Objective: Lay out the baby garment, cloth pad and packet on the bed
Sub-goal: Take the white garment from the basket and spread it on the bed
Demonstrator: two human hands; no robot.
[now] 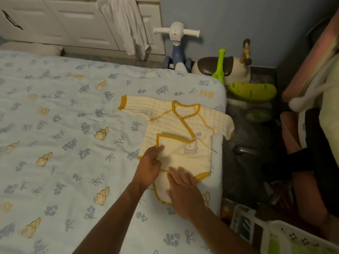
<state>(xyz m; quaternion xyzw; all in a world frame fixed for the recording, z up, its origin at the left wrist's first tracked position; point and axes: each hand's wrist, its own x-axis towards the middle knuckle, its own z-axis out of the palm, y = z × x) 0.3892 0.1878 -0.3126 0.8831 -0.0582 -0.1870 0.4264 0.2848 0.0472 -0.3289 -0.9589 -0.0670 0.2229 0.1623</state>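
Observation:
A cream quilted baby garment (pixel 183 129) with mustard-yellow trim lies spread flat near the right edge of the bed (pixel 64 143), sleeves out to both sides. A small animal print sits on its front. My left hand (pixel 149 165) pinches the yellow-trimmed flap edge at the garment's lower left. Fingers spread, my right hand (pixel 183 191) rests flat on the garment's bottom part. No cloth pad or packet is in view.
The bed has a pale blue sheet with flowers and small yellow animals. Beyond its right edge stand toy ride-ons (pixel 220 68) and a green toy (pixel 253 91) on the dark floor. A white basket (pixel 293 237) is at lower right. White cabinets (pixel 73 24) stand behind.

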